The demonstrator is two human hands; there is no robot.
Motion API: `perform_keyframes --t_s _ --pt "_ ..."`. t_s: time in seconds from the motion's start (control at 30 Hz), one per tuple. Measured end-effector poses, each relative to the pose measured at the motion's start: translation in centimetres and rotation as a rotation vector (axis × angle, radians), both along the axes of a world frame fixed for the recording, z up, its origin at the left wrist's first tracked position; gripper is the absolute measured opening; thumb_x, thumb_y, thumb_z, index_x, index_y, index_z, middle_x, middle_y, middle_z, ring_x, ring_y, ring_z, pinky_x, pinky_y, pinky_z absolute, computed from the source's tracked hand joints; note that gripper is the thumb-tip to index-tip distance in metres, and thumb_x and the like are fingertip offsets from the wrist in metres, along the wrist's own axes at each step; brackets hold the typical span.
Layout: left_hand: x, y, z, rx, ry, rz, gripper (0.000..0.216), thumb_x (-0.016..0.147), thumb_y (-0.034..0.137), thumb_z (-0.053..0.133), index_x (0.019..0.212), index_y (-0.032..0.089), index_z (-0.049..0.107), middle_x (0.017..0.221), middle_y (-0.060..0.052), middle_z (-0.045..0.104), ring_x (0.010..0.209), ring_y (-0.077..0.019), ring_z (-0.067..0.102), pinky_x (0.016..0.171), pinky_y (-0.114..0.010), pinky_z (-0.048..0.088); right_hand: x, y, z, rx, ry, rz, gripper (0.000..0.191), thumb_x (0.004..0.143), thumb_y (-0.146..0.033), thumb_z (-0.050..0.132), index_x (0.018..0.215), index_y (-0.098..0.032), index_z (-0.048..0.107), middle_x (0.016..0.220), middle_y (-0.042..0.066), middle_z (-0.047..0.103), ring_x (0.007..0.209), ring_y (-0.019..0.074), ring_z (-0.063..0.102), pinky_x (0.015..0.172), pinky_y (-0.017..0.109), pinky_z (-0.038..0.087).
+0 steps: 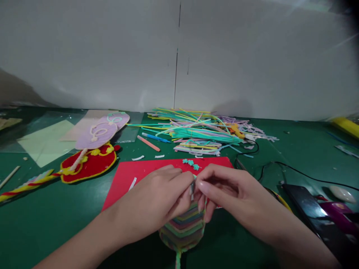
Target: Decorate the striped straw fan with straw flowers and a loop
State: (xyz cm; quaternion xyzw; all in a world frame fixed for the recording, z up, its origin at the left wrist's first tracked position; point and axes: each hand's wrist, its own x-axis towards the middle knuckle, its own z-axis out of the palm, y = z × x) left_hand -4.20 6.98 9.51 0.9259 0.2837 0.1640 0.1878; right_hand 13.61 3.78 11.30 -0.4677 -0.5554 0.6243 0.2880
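Observation:
A fan (185, 226) with chevron stripes of fuzzy pipe cleaners hangs tilted below my hands, its thin green stem pointing towards me. My left hand (165, 192) is closed at the fan's upper part, its fingers curled. From the other side my right hand (227, 190) meets it in a pinch, with the lower fingers against the fan's right edge. Something small and grey shows between the hands, too unclear to name. The fan's top is mostly hidden. Just beyond my fingers, small teal flowers (191, 163) lie on a red sheet (123, 177).
At the back lies a heap of pipe cleaners (202, 132) with an orange glue gun (237, 130). Two pens (155, 138) lie beside it. Left are a red fan (92, 164) and a lilac fan (97, 134). A black phone (303, 205) and a cable (262, 172) are right.

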Motion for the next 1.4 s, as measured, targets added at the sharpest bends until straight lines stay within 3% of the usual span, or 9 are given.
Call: perform_keyframes --t_s 0.3,0.9,1.13,1.4 --pt "0.10 -0.28 0.03 0.092 0.003 0.002 0.018 0.083 0.011 0.038 0.067 0.018 0.042 0.061 0.004 0.047 0.056 -0.0099 0.042 0.054 -0.022 0.032 0.05 0.02 0.08 -0.020 -0.017 0.028 0.017 0.086 -0.031 0.047 0.081 -0.017 0.054 0.076 0.000 0.056 0.065 0.0101 0.059 0.064 0.023 0.051" --pt "0.09 -0.25 0.31 0.073 0.034 -0.003 0.017 0.083 0.012 0.036 0.068 0.018 0.043 0.064 0.002 0.049 0.057 -0.0105 0.043 0.055 -0.022 0.033 0.16 -0.08 0.35 0.016 -0.063 0.044 0.016 0.086 -0.031 0.048 0.079 -0.018 0.055 0.072 -0.001 0.056 0.062 0.0094 0.058 0.062 0.021 0.049" --pt "0.15 -0.19 0.05 0.046 -0.029 0.011 0.019 0.084 0.012 0.035 0.066 0.018 0.040 0.061 0.004 0.046 0.056 -0.0100 0.041 0.053 -0.022 0.031 -0.15 -0.08 -0.18 0.024 -0.048 -0.060 0.010 0.083 -0.021 0.050 0.075 -0.018 0.054 0.066 -0.003 0.052 0.058 0.0080 0.054 0.058 0.019 0.048" --pt "0.00 0.08 -0.23 0.027 -0.016 0.020 0.020 0.086 0.015 0.036 0.067 0.018 0.041 0.061 0.004 0.045 0.056 -0.0099 0.041 0.054 -0.021 0.030 -0.25 -0.12 -0.40 0.082 -0.075 -0.041 0.014 0.086 -0.025 0.046 0.078 -0.018 0.055 0.074 -0.002 0.057 0.063 0.0087 0.056 0.063 0.020 0.048"
